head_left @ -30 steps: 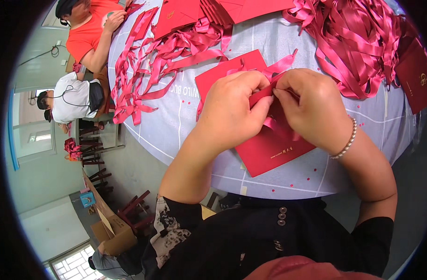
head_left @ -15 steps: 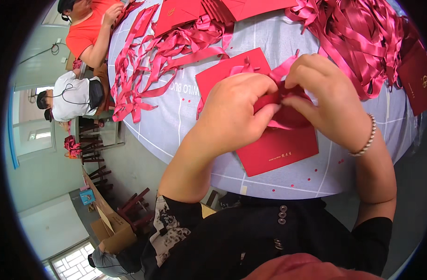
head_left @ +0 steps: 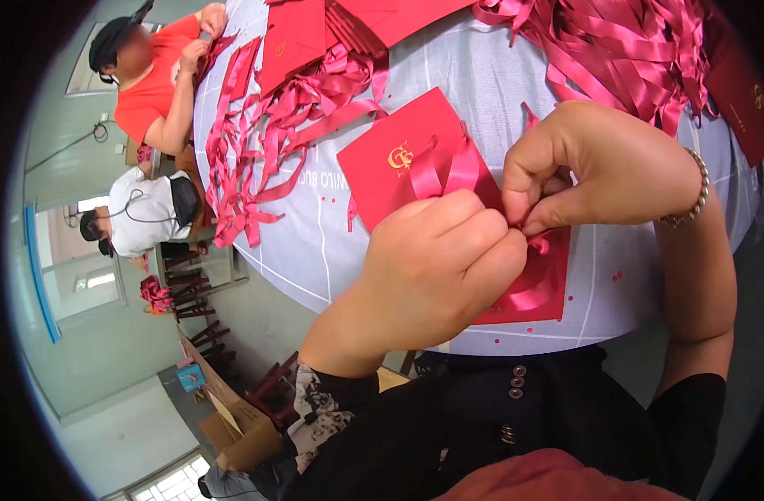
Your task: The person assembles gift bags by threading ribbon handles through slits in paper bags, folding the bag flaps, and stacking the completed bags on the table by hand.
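Observation:
A red paper gift bag [head_left: 374,171] with a gold emblem lies flat on the cloth-covered table in front of me. A pinkish-red satin ribbon [head_left: 445,171] stands up in a loop from it, and more ribbon hangs over its near part, below my fingers. My left hand [head_left: 449,267] is closed in a fist, back upward, over the bag's middle, shut on the ribbon. Thumb and forefinger of my right hand [head_left: 574,171] pinch the ribbon right beside the left hand's fingertips. The spot between the fingers is mostly hidden.
Loose ribbons [head_left: 624,54] are heaped at the far right, with another pile [head_left: 315,100] at the far left. Red bags [head_left: 294,46] stack at the back; another bag [head_left: 745,108] lies at the right edge. Two co-workers [head_left: 152,96] are off to the left.
My left hand has curled tighter and shifted slightly nearer me. My fingertips have come together on the ribbon. More of the bag's far part and its emblem shows; the whole view has shifted slightly.

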### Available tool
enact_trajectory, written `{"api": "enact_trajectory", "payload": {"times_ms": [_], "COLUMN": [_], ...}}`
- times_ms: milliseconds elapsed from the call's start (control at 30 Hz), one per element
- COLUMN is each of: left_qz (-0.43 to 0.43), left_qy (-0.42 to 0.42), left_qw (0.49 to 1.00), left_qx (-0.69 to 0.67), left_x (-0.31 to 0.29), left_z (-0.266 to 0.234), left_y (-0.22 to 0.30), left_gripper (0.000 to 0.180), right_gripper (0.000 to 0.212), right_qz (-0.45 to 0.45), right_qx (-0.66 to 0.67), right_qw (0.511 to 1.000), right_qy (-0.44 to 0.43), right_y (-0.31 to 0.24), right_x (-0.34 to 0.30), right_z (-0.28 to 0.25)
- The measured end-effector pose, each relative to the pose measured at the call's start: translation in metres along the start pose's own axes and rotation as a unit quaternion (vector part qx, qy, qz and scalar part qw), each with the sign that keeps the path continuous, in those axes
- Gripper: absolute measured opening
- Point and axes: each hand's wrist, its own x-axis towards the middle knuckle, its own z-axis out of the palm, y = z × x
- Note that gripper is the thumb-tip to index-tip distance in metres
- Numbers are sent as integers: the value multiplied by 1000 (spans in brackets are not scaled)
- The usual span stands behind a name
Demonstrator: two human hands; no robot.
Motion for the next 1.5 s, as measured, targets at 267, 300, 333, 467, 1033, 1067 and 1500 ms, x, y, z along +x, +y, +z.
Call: {"api": "enact_trajectory", "payload": {"times_ms": [267, 300, 333, 467, 1033, 1067, 1500], "left_qz": [-15, -16, -16, -19, 8, 9, -92], "left_qy": [15, 11, 12, -8, -11, -10, 13], "left_qw": [995, 995, 995, 994, 988, 988, 954], "left_qx": [-93, -97, -97, -111, -152, -153, -285], "left_x": [0, -1, -1, -4, -3, -2, 4], "left_z": [1, 2, 1, -3, -5, -4, -5], "left_y": [-4, -3, -4, -14, -6, -6, 1], "left_gripper": [22, 22, 22, 21, 19, 19, 19], "right_gripper": [11, 11, 12, 18, 24, 21, 25], "right_qz": [15, 15, 15, -49, 83, 35, -41], "right_qx": [62, 43, 24, 52, 231, 264, 80], "right_qw": [996, 996, 996, 997, 968, 961, 953], "right_qy": [-65, -73, -81, 12, 56, 75, 290], "right_y": [5, 4, 2, 22, 42, 42, 39], "right_x": [1, 0, 0, 5, 34, 34, 26], "right_z": [0, 0, 0, 21, 29, 31, 10]}}
